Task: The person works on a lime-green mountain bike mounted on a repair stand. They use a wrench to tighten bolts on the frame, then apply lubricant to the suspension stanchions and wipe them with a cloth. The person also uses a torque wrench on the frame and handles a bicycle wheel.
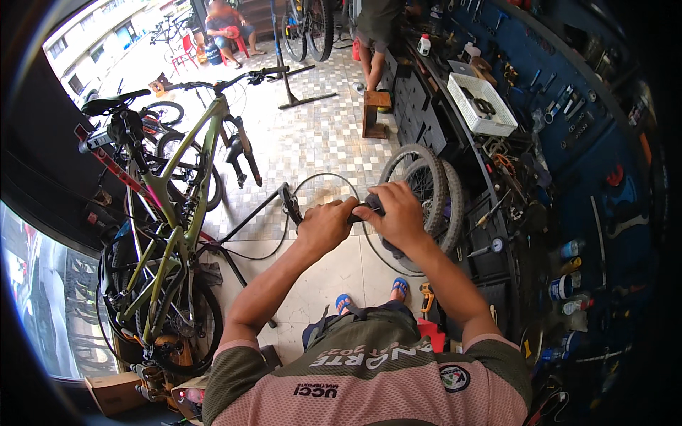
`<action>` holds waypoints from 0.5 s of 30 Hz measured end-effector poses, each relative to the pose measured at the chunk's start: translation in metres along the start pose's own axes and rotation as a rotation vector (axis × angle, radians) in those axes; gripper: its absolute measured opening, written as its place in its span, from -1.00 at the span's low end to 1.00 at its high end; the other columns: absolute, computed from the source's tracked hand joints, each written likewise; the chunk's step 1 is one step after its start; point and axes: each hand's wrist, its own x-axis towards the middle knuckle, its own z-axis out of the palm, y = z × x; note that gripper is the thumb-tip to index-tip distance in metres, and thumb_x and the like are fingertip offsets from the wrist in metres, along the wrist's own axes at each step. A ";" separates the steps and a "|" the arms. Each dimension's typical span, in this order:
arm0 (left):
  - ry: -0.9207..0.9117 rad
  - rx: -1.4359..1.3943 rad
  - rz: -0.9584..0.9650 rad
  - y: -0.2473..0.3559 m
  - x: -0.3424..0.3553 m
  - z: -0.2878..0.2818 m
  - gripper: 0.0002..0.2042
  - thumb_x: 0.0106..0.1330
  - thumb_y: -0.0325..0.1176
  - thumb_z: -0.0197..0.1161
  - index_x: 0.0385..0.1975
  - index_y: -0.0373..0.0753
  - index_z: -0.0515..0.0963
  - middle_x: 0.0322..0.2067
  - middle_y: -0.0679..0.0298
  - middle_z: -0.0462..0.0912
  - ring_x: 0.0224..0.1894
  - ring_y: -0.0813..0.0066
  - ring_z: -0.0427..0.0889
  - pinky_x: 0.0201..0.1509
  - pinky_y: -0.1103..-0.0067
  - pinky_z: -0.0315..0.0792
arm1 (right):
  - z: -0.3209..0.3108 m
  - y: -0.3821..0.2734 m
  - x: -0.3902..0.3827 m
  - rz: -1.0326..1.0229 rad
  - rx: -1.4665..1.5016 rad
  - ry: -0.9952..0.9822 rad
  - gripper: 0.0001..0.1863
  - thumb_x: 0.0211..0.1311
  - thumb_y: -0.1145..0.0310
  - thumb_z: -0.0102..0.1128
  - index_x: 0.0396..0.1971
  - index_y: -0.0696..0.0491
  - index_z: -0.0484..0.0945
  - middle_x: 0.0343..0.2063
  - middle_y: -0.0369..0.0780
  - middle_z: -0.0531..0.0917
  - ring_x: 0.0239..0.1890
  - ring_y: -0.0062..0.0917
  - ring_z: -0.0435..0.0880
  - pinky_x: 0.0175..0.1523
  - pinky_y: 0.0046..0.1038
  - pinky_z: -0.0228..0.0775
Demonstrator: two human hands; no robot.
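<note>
1. Black part [357,215] spans the gap from left hand [325,226] to right hand [401,219], above the floor; I judge it's held two-handed for steadiness. I can't tell its kind.
2. Left hand is curled tightly round one end; right hand pinches the other, thumb pressed along it.
3. Hose [323,175] loops slackly about them, presumably leaving freedom to move.
4. Bike [163,202] stands at my left.
5. Wheels [438,192] rest near the bench [419,99], probably parked aside.
6. Beyond is a stool [376,101].
</note>
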 end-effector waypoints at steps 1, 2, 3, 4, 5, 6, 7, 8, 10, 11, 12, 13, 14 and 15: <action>-0.005 0.018 -0.019 0.001 0.000 0.000 -0.83 0.33 -0.32 0.32 -0.12 -0.14 0.64 -0.32 0.01 0.77 -0.23 -0.14 0.76 -0.14 0.07 0.61 | 0.005 -0.005 -0.007 0.017 -0.061 -0.038 -0.51 0.35 -0.08 0.41 -0.55 0.03 0.56 -0.51 -0.24 0.60 -0.35 -0.28 0.61 -0.23 -0.27 0.49; -0.011 0.037 -0.039 0.001 0.001 0.000 -0.83 0.33 -0.32 0.31 -0.14 -0.15 0.65 -0.31 0.00 0.77 -0.23 -0.15 0.77 -0.14 0.07 0.62 | 0.007 -0.008 -0.012 0.034 -0.123 -0.076 -0.51 0.35 -0.09 0.40 -0.53 0.03 0.57 -0.49 -0.24 0.61 -0.32 -0.28 0.62 -0.20 -0.27 0.51; -0.044 0.045 -0.047 -0.001 0.002 0.003 -0.84 0.33 -0.32 0.30 -0.16 -0.16 0.66 -0.31 -0.02 0.77 -0.23 -0.14 0.77 -0.13 0.07 0.62 | 0.008 -0.009 -0.015 0.025 -0.166 -0.122 -0.52 0.37 -0.10 0.37 -0.49 0.04 0.59 -0.45 -0.23 0.64 -0.32 -0.27 0.63 -0.18 -0.26 0.52; -0.079 0.052 -0.055 -0.003 0.002 0.006 -0.85 0.32 -0.32 0.29 -0.18 -0.16 0.67 -0.31 -0.04 0.77 -0.23 -0.13 0.77 -0.13 0.07 0.63 | 0.009 -0.007 -0.016 0.007 -0.153 -0.149 -0.53 0.37 -0.09 0.37 -0.47 0.03 0.60 -0.44 -0.22 0.65 -0.30 -0.28 0.64 -0.17 -0.26 0.53; -0.113 0.059 -0.064 -0.004 0.002 0.009 -0.85 0.32 -0.32 0.29 -0.20 -0.17 0.68 -0.31 -0.06 0.78 -0.23 -0.13 0.78 -0.12 0.07 0.63 | 0.011 -0.002 -0.019 -0.011 -0.140 -0.176 -0.54 0.37 -0.09 0.37 -0.45 0.03 0.61 -0.42 -0.22 0.66 -0.29 -0.28 0.65 -0.17 -0.26 0.53; -0.123 0.041 -0.074 -0.006 0.001 0.009 -0.85 0.32 -0.31 0.29 -0.20 -0.18 0.69 -0.31 -0.07 0.78 -0.22 -0.13 0.78 -0.11 0.07 0.64 | 0.012 0.000 -0.020 -0.030 -0.126 -0.203 -0.55 0.37 -0.08 0.38 -0.43 0.03 0.62 -0.41 -0.21 0.68 -0.27 -0.29 0.66 -0.16 -0.26 0.53; -0.131 0.021 -0.082 -0.004 0.001 0.007 -0.84 0.32 -0.31 0.29 -0.21 -0.19 0.70 -0.31 -0.07 0.78 -0.22 -0.14 0.79 -0.10 0.07 0.65 | 0.011 -0.001 -0.020 -0.093 -0.055 -0.193 -0.58 0.39 -0.05 0.37 -0.39 0.04 0.64 -0.36 -0.20 0.70 -0.23 -0.28 0.68 -0.13 -0.26 0.55; -0.139 0.001 -0.090 -0.003 0.001 0.005 -0.83 0.32 -0.31 0.28 -0.21 -0.20 0.70 -0.31 -0.08 0.78 -0.22 -0.15 0.79 -0.09 0.07 0.66 | 0.008 -0.004 -0.020 -0.156 0.016 -0.184 -0.62 0.40 -0.01 0.36 -0.35 0.05 0.67 -0.32 -0.19 0.72 -0.19 -0.28 0.70 -0.09 -0.27 0.57; -0.163 0.050 -0.132 0.003 0.002 -0.003 -0.82 0.32 -0.34 0.26 -0.22 -0.28 0.70 -0.32 -0.13 0.78 -0.22 -0.15 0.81 -0.10 0.09 0.69 | 0.008 -0.007 -0.022 -0.208 0.180 -0.184 -0.67 0.44 0.07 0.35 -0.25 0.07 0.72 -0.21 -0.15 0.75 -0.08 -0.25 0.72 0.00 -0.26 0.59; -0.175 0.073 -0.155 0.004 0.001 -0.006 -0.82 0.33 -0.36 0.25 -0.22 -0.32 0.70 -0.32 -0.16 0.78 -0.23 -0.16 0.82 -0.11 0.09 0.71 | 0.007 -0.006 -0.023 -0.197 0.272 -0.195 -0.69 0.45 0.11 0.33 -0.19 0.09 0.73 -0.14 -0.13 0.76 -0.02 -0.23 0.73 0.07 -0.25 0.60; -0.174 0.077 -0.155 0.002 0.001 -0.004 -0.82 0.33 -0.36 0.25 -0.23 -0.33 0.70 -0.32 -0.15 0.78 -0.23 -0.16 0.82 -0.13 0.10 0.71 | 0.006 -0.003 -0.024 -0.185 0.363 -0.205 -0.70 0.47 0.15 0.32 -0.13 0.10 0.75 -0.07 -0.11 0.77 0.04 -0.21 0.74 0.13 -0.25 0.60; -0.171 0.083 -0.157 0.000 -0.001 -0.003 -0.81 0.33 -0.36 0.25 -0.25 -0.34 0.70 -0.32 -0.15 0.78 -0.23 -0.16 0.82 -0.14 0.10 0.71 | 0.007 0.003 -0.026 -0.117 0.406 -0.236 -0.65 0.50 0.15 0.25 0.02 0.11 0.74 0.08 -0.04 0.75 0.20 -0.12 0.70 0.29 -0.19 0.55; -0.168 0.089 -0.158 -0.001 -0.001 -0.002 -0.81 0.33 -0.35 0.25 -0.26 -0.35 0.70 -0.32 -0.15 0.78 -0.23 -0.16 0.82 -0.15 0.10 0.71 | 0.008 0.007 -0.027 -0.085 0.288 -0.230 -0.63 0.50 0.12 0.25 0.04 0.10 0.74 0.10 -0.03 0.74 0.23 -0.09 0.68 0.31 -0.18 0.53; -0.163 0.113 -0.159 0.000 -0.001 -0.003 -0.82 0.34 -0.35 0.25 -0.27 -0.34 0.69 -0.34 -0.13 0.78 -0.26 -0.15 0.82 -0.17 0.10 0.71 | 0.010 0.012 -0.027 -0.052 0.170 -0.222 -0.61 0.50 0.09 0.25 0.06 0.08 0.74 0.12 -0.02 0.74 0.26 -0.07 0.66 0.33 -0.16 0.51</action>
